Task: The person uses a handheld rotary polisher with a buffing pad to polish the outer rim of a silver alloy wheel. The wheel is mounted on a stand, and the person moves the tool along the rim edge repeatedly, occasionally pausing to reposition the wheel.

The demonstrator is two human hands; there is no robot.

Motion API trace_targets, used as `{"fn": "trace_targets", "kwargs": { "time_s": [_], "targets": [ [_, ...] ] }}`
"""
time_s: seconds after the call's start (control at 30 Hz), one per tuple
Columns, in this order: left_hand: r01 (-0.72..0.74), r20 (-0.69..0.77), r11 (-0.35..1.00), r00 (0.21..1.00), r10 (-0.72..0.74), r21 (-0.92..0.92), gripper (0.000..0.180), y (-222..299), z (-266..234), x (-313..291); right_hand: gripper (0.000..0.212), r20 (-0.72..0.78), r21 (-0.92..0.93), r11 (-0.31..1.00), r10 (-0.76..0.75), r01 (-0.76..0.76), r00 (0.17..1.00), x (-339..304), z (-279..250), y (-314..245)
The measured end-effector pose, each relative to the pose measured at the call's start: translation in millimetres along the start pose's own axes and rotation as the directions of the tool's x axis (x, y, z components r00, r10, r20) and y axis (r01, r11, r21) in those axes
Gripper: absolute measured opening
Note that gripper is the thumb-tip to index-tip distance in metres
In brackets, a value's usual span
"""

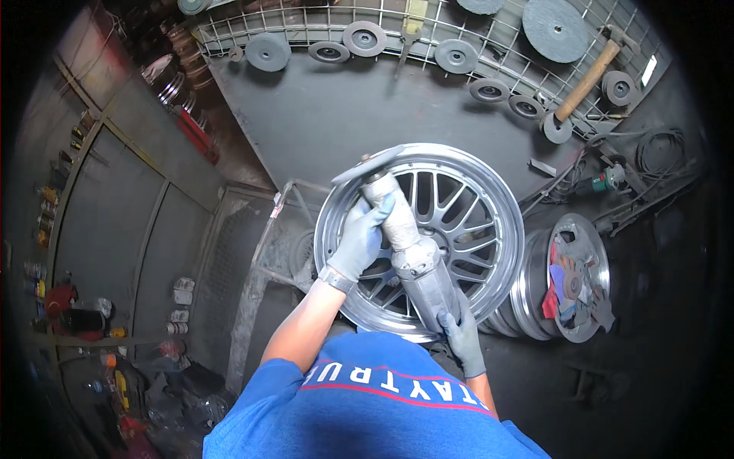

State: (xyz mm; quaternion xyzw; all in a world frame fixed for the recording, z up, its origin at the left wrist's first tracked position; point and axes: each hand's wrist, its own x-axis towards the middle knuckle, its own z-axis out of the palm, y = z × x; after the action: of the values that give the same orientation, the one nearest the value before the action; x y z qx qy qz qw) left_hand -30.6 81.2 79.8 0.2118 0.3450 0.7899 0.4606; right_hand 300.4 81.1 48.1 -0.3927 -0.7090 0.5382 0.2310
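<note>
Both my gloved hands are on a dusty grey angle grinder (427,279) held over a silver multi-spoke wheel rim (497,200). My left hand (362,239) is wrapped round its pale taped front part, just below the head. At the rear end of the body, my right hand (461,335) grips the tool from its right side. A grey disc (368,165) is fitted at the far end and appears nearly edge-on, over the rim's upper left edge. Whether the disc touches the rim, I cannot tell. The grinder's body hides part of the spokes.
A wire rack (306,34) at the back holds several abrasive discs (456,56) and a hammer (587,80). To the right, another rim (585,325) carries loose discs and cloths. A green power tool (609,179) and coiled cable (661,153) lie beyond it. A metal frame (267,237) stands left.
</note>
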Motion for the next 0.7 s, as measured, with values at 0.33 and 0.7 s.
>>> {"fn": "trace_targets", "kwargs": {
  "time_s": [0.33,0.7],
  "targets": [
    [-0.086,-0.082,0.970,0.994,0.069,-0.229,0.064,-25,-50,-68,0.091,0.164,-0.373,0.927,0.016,0.047,0.986,17,-45,-30],
    [0.004,-0.016,0.994,1.000,-0.006,-0.113,0.041,-2,6,3,0.077,0.003,-0.009,1.000,0.022,-0.022,1.000,3,-12,6]
  ]
}}
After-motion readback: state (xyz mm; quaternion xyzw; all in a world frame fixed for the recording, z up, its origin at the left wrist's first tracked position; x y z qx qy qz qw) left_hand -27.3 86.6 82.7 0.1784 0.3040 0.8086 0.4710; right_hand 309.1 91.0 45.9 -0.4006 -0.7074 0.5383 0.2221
